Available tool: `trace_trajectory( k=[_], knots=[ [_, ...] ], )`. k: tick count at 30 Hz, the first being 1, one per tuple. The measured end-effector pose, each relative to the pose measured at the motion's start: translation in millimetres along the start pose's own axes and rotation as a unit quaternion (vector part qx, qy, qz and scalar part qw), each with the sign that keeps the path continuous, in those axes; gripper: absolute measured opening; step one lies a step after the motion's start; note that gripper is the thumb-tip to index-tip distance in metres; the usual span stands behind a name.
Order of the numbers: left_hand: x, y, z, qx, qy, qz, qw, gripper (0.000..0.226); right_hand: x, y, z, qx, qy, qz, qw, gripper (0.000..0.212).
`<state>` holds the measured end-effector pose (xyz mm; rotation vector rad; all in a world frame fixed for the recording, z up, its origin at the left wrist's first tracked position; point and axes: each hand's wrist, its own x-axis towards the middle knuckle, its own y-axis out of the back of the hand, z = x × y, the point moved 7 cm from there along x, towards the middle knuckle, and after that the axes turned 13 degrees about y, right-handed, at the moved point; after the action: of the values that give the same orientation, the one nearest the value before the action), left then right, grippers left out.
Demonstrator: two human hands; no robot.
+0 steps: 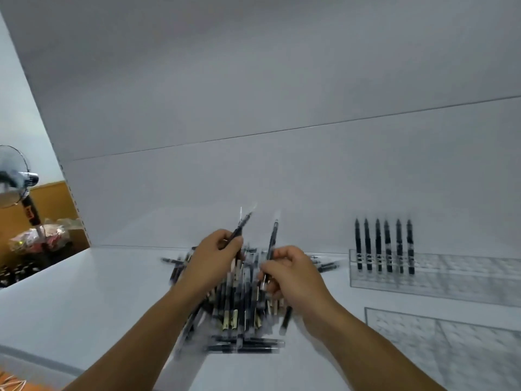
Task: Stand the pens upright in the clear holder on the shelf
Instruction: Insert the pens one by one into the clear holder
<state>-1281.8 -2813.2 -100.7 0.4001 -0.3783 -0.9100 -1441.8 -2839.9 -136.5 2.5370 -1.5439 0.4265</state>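
A white shelf runs under a plain white back panel. A loose pile of dark pens lies in the middle of the shelf, criss-crossed and blurred. Both hands are over it. The left hand has its fingers curled round one pen, which tilts up and to the right above the pile. The right hand, just beside it, pinches a second pen that stands nearly upright. To the right, well apart from the pile, the clear holder sits against the back panel with six pens upright in a row at its left end. A second clear tray lies nearer on the right. Far left, off the shelf, stand a fan and some plastic bags
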Motion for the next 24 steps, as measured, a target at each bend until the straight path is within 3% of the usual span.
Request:
trace_trajectory(
  k=[4, 9, 16, 24],
  knots=[
    [-1.0, -31.6, 30.5, -0.113, -0.017, -0.037, 0.993, 0.025, 5.3, 36.1, -51.1, -0.022, 0.052, 0.006, 0.998, 0.017],
    [-10.9, -91.6, 63.3, -0.216, -0.029, -0.094, 0.971, 0.020, 7.5, 125.6, -91.8, -0.145, 0.120, 0.042, 0.981, 0.008],
    [-38.0, -179.3, 91.2, -0.272, -0.036, -0.198, 0.941, 0.026, 5.2, 245.3, -75.8, -0.290, 0.092, 0.128, 0.944, 0.004],
    [-47.4, -213.1, 91.6, -0.291, -0.063, -0.249, 0.922, 0.028, 21.3, 277.8, -64.9, -0.377, 0.078, 0.094, 0.918, 0.006]
  ],
)
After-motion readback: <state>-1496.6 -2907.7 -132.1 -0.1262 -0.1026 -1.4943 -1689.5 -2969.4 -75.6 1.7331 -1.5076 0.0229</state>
